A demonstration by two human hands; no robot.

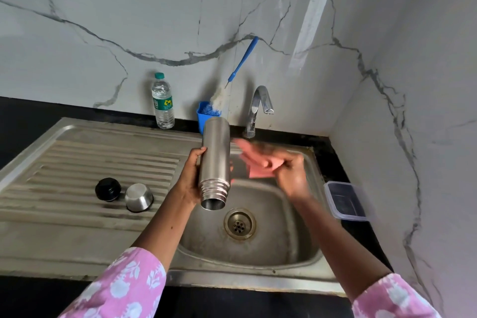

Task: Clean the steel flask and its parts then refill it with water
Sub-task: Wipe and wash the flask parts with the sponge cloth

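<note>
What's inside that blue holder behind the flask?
A bottle brush stands in the blue holder, bristles down and handle leaning on the wall. The flask covers the holder's lower part, so anything else inside is hidden.

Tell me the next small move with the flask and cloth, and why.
Probably bring the pink cloth in the right hand onto the flask and wipe its side: the left hand holds it over the sink, cloth just beside it.

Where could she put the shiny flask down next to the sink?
The ribbed drainboard is bare left of the black cap and steel cup. The counter right of the sink is crowded by the plastic box.
</note>
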